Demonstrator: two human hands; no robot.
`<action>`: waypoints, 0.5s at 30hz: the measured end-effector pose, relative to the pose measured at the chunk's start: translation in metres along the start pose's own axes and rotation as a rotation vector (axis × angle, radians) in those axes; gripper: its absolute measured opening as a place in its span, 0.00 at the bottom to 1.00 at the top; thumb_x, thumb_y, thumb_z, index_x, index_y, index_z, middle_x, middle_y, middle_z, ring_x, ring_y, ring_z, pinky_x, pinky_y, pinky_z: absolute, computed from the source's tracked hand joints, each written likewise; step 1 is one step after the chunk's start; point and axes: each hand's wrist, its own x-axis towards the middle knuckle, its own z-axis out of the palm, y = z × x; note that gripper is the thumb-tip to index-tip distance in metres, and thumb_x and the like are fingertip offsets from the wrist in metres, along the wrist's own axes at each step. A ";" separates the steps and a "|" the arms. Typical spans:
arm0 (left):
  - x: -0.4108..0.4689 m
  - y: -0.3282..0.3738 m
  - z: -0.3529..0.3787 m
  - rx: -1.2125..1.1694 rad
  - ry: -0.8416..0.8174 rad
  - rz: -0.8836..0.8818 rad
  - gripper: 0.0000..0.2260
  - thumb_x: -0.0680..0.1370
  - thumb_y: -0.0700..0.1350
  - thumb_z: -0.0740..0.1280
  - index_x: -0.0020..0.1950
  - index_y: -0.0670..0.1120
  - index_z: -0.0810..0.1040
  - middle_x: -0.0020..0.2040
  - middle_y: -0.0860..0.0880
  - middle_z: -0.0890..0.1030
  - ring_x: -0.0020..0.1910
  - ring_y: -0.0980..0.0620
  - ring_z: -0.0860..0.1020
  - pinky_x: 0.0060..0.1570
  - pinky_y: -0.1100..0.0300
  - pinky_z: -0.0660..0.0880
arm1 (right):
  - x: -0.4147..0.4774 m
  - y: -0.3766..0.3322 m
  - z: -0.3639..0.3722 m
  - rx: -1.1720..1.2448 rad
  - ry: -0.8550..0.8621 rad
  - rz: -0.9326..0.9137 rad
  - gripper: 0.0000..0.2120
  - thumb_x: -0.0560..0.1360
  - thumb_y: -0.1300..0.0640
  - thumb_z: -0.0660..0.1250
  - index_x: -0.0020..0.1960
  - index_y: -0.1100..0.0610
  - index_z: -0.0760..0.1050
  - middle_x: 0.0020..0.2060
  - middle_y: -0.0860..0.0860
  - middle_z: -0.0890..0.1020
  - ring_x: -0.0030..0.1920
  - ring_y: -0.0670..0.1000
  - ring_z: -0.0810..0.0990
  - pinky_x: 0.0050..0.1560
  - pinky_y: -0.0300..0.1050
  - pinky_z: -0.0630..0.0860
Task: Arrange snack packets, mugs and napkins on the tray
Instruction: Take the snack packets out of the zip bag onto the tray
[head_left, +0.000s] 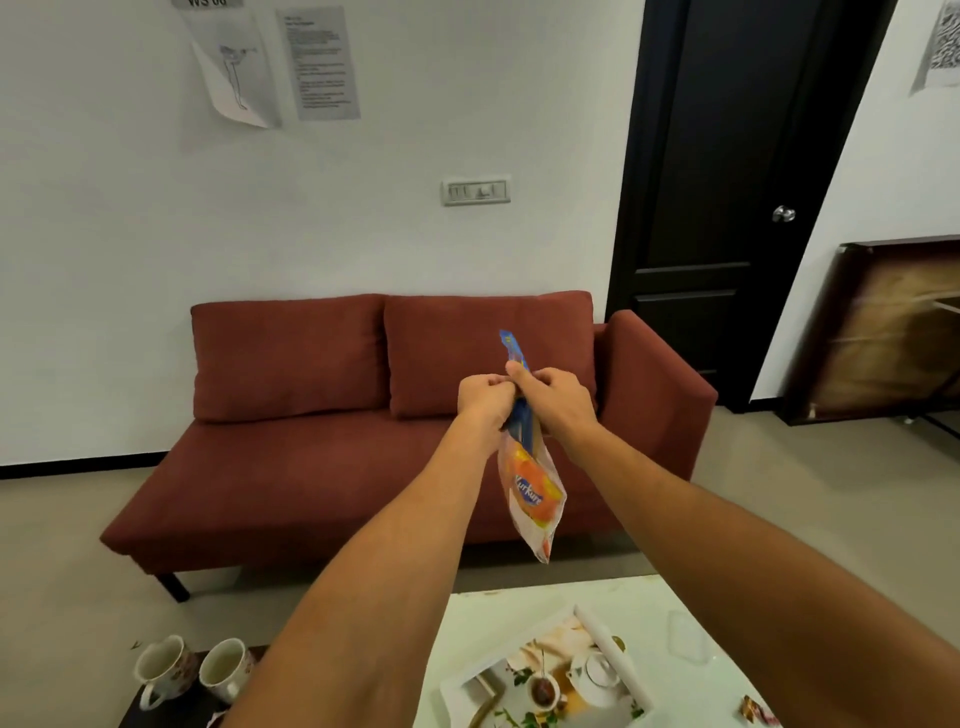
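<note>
An orange and blue snack packet (532, 488) hangs in the air in front of the sofa, held near its top. My left hand (483, 397) and my right hand (553, 397) both pinch its upper edge, close together, arms stretched forward. Below, a white tray (610, 642) with a printed tea-set picture lies on the white table (675, 597). Two white floral mugs (195, 670) stand upright side by side on a dark low surface at the bottom left. Another snack packet (758, 712) peeks in at the table's lower right. No napkins are visible.
A red sofa (363, 441) stands against the white wall straight ahead. A black door (727, 208) is at the right, and a wooden board (883, 332) leans against the right wall. Grey floor lies between sofa and table.
</note>
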 end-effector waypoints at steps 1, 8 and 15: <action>-0.001 0.002 0.004 0.033 0.000 0.022 0.16 0.76 0.35 0.69 0.29 0.46 0.75 0.29 0.47 0.77 0.29 0.51 0.76 0.28 0.61 0.73 | 0.004 -0.005 -0.003 -0.013 0.011 0.026 0.24 0.70 0.31 0.67 0.47 0.53 0.82 0.44 0.52 0.85 0.47 0.54 0.84 0.52 0.55 0.82; -0.010 0.018 0.022 -0.041 -0.077 0.047 0.10 0.77 0.33 0.65 0.40 0.46 0.81 0.37 0.44 0.82 0.36 0.48 0.82 0.26 0.61 0.78 | 0.031 -0.033 -0.030 -0.187 -0.015 -0.047 0.09 0.74 0.49 0.69 0.45 0.52 0.84 0.44 0.51 0.85 0.43 0.50 0.84 0.47 0.51 0.84; -0.002 0.030 0.025 -0.083 -0.173 0.035 0.02 0.78 0.38 0.71 0.48 0.43 0.80 0.44 0.43 0.84 0.41 0.47 0.83 0.37 0.54 0.84 | 0.050 -0.037 -0.040 0.045 -0.062 -0.028 0.11 0.74 0.48 0.75 0.46 0.56 0.85 0.45 0.53 0.86 0.46 0.52 0.85 0.50 0.52 0.84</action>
